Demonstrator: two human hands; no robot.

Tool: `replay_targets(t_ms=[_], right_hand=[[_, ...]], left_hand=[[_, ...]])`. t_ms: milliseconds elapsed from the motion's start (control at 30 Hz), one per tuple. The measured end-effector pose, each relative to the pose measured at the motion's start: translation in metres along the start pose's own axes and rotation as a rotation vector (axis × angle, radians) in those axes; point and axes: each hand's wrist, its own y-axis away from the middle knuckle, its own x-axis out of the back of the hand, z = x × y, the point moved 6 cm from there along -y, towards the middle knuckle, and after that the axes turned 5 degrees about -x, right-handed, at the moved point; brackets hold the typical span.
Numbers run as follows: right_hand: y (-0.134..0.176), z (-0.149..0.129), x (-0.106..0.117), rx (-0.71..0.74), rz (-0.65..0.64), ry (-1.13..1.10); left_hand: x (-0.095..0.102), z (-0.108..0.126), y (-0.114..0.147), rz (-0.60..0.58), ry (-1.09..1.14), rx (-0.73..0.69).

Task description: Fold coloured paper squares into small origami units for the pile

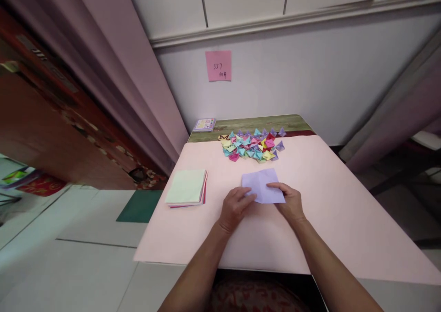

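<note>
A square sheet of lilac origami paper (262, 183), creased down its middle, is held just above the pink table covering. My left hand (236, 206) grips its left side near the lower edge, fingers over the front. On the right side, my right hand (291, 202) pinches the sheet with fingers on top and the rest of the hand partly behind it. Beyond the sheet lies a heap of small folded paper pieces (253, 146) in blue, yellow, pink, red and purple. A stack of square paper (186, 186), pale green on top, rests to the left.
The table (193, 243) has a pink covering, with a green wood-patterned strip along its back. A pack of printed paper (205, 124) sits at the back left corner. Behind stands a wall with a pink note (218, 65). A purple curtain (138, 87) hangs at left.
</note>
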Motion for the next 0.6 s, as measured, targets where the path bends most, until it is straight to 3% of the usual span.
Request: replay_targets(t_ms=[100, 200, 333, 400, 500, 600], right_hand=[[0.002, -0.002, 0.005, 0.009, 0.093, -0.035], [0.002, -0.008, 0.006, 0.065, 0.117, -0.062], [0.002, -0.010, 0.007, 0.095, 0.130, -0.100], [0.003, -0.009, 0.009, 0.083, 0.140, -0.093], [0.002, -0.009, 0.008, 0.065, 0.142, -0.059], [0.000, -0.010, 0.007, 0.032, 0.144, -0.116]], left_hand=[[0.007, -0.018, 0.000, 0.169, 0.013, 0.222], [-0.002, -0.034, -0.006, 0.142, 0.234, 0.442], [-0.030, -0.032, -0.026, 0.001, 0.795, 0.483], [-0.037, -0.031, -0.033, 0.048, 0.976, 0.496], [-0.043, -0.035, -0.036, 0.136, 1.084, 0.565], [-0.045, -0.038, -0.029, 0.151, 1.094, 0.622]])
